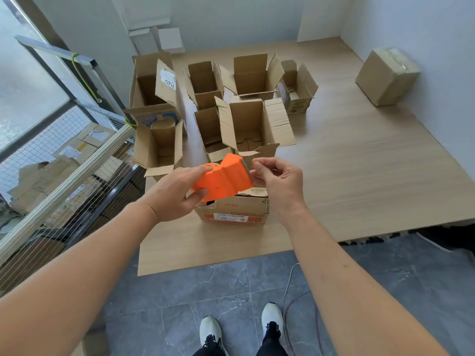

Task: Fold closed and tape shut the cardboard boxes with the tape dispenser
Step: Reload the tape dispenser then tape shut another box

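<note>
Head cam: left hand (177,191) grips the bright orange plastic tape dispenser (224,177) above the small brown cardboard box (235,208) w/ a label, on the low wood platform (359,181). Right hand (276,181) fingers (258,165) pinch at the toothed edge, prob. the tape end; tape itself too small to see. Sharp teeth could nick a finger. Tape could slip back & stick.

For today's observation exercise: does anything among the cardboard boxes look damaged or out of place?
Yes. The near flap of the large open box has a torn, jagged edge. Also, one closed box sits apart by the right wall, tilted askew to the open boxes.
</note>
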Demonstrator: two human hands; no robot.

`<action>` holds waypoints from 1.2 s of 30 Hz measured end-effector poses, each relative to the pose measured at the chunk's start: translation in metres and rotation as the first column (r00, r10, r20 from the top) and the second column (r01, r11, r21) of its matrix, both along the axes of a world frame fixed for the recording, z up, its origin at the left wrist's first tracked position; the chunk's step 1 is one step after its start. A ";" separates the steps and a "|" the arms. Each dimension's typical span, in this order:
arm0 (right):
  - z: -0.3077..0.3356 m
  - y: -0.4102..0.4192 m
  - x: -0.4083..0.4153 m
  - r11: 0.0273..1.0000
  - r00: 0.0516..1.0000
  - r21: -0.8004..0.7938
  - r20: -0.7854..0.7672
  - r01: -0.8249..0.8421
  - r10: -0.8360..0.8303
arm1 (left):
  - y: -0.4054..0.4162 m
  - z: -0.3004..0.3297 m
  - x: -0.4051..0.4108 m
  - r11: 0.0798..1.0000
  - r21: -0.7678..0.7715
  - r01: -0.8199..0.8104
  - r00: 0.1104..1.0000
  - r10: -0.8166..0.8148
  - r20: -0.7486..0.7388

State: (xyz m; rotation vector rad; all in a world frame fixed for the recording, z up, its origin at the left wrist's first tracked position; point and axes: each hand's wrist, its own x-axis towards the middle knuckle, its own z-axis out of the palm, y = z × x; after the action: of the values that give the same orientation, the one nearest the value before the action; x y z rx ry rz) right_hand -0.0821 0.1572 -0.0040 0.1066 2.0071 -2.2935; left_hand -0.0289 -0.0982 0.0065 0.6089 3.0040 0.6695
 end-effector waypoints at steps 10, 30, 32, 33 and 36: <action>-0.020 0.037 -0.002 0.973 0.887 -0.099 0.438 0.208 -0.145 | 0.011 0.017 -0.024 0.978 0.209 -0.024 0.997 0.007 0.082; -0.089 0.036 0.016 0.952 0.790 0.074 0.541 0.296 -0.288 | 0.035 -0.016 -0.073 0.997 -0.023 0.068 0.909 -0.052 0.413; -0.092 0.036 0.015 0.952 0.774 0.058 0.569 0.300 -0.278 | 0.037 -0.017 -0.074 0.997 -0.020 0.069 0.914 -0.056 0.403; -0.093 0.036 0.014 0.952 0.767 0.044 0.582 0.302 -0.270 | 0.038 -0.018 -0.074 0.998 -0.016 0.068 0.918 -0.056 0.393; -0.098 0.036 0.011 0.957 0.756 0.011 0.610 0.291 -0.237 | 0.038 -0.022 -0.074 0.998 -0.009 0.060 0.933 -0.053 0.355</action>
State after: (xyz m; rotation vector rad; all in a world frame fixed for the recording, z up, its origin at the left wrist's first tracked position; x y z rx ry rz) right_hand -0.0713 0.1929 -0.1024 1.0456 1.6220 -2.0882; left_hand -0.1027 -0.0598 -0.0158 0.5074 2.6455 0.6634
